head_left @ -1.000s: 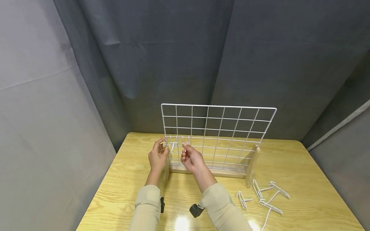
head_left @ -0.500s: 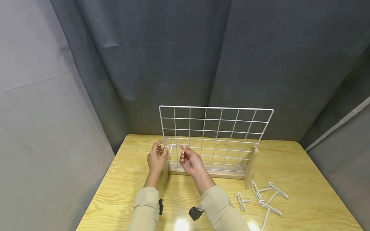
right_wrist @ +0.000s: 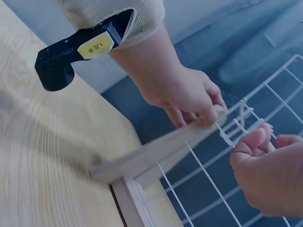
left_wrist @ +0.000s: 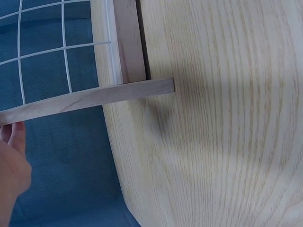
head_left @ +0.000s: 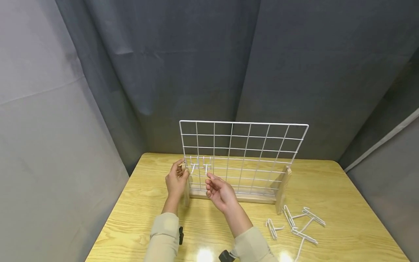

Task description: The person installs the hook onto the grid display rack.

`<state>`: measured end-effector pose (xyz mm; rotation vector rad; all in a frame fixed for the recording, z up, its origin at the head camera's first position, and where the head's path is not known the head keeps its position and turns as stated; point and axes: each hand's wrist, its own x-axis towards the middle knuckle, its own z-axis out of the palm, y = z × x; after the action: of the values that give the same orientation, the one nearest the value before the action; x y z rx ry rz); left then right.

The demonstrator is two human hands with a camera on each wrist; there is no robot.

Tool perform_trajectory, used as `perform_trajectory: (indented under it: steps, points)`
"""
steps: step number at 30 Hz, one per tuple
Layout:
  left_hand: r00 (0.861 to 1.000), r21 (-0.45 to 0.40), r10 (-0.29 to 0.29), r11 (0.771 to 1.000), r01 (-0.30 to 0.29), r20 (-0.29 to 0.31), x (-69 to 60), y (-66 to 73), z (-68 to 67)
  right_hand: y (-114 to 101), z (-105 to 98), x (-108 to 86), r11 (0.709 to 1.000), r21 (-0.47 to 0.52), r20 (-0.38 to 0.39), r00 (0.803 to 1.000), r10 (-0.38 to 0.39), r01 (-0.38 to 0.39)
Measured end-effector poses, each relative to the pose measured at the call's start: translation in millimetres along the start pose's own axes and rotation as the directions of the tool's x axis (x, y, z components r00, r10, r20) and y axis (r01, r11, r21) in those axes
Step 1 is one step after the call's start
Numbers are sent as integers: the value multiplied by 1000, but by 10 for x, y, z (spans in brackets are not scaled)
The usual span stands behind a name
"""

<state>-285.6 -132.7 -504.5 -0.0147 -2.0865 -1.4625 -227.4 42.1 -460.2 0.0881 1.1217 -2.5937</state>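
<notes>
A white wire grid panel (head_left: 245, 147) stands in a wooden base on the table. My left hand (head_left: 176, 181) grips the wooden end post (left_wrist: 85, 98) at the grid's left side, fingers around its upper end. Two white wire display hooks hang side by side on the grid's left part: the outer hook (head_left: 194, 166) near the post, and the inner hook (head_left: 207, 166) beside it. My right hand (head_left: 222, 193) is in front of the inner hook, with thumb and fingertips pinching at its prong's end. In the right wrist view, curled fingers (right_wrist: 255, 142) partly cover this hook.
Several loose white wire hooks (head_left: 304, 233) lie on the wooden table (head_left: 137, 218) to the right, some overlapping. The right wooden post (head_left: 283, 191) supports the grid's other end. Dark grey curtains (head_left: 196, 72) hang behind the table.
My right hand has drawn back toward me and slightly right, sliding along to the inner hook's prong end and exposing more of that hook. The left hand stays on the post.
</notes>
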Motion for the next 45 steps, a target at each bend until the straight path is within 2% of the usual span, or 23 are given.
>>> perform_trajectory:
  steps: [4,6,8,10,13,15,22,24,28,31,35,39,42,45]
  points:
    - [1000,-10,-29,1000,29,13,-11,-1,13,-38,-130,-189,990,-133,-10,998,-56,54]
    - [999,-12,-34,999,34,13,-12,4,13,-55,-193,-269,967,-243,-21,996,-90,82]
    - [999,-10,-35,999,35,9,-11,4,13,-75,-254,-337,922,-371,-24,991,-130,112]
    - [999,-7,-39,999,39,7,-9,5,12,-103,-320,-404,864,-483,-12,986,-167,140]
    - [999,-5,-45,999,45,6,-3,11,13,-154,-432,-495,788,-593,1,979,-206,166]
    - [999,-2,-46,999,46,7,5,15,15,-195,-513,-552,759,-628,5,976,-219,174]
    - [1000,-18,-18,1000,18,4,22,17,3,-327,-751,-685,685,-714,-36,969,-245,146]
    - [1000,-21,-16,1000,16,9,19,15,1,-359,-812,-722,654,-741,-35,965,-261,150]
    - [999,-14,-26,1000,26,22,9,3,-3,-412,-954,-778,591,-786,0,957,-291,180]
    - [999,-9,-29,1000,30,22,0,-8,-6,-438,-1079,-811,557,-802,34,948,-317,215]
    - [1000,-4,-22,1000,22,21,-11,-24,-4,-469,-1243,-873,531,-806,70,933,-353,261]
    - [1000,2,-3,1000,3,17,-9,-21,-1,-515,-1384,-944,506,-818,87,928,-363,275]
    - [1000,0,10,1000,-10,15,-6,1,-4,-548,-1491,-994,488,-840,56,932,-359,239]
    - [1000,-7,-2,1000,2,15,-3,13,-9,-572,-1604,-1036,465,-869,-8,934,-356,170]
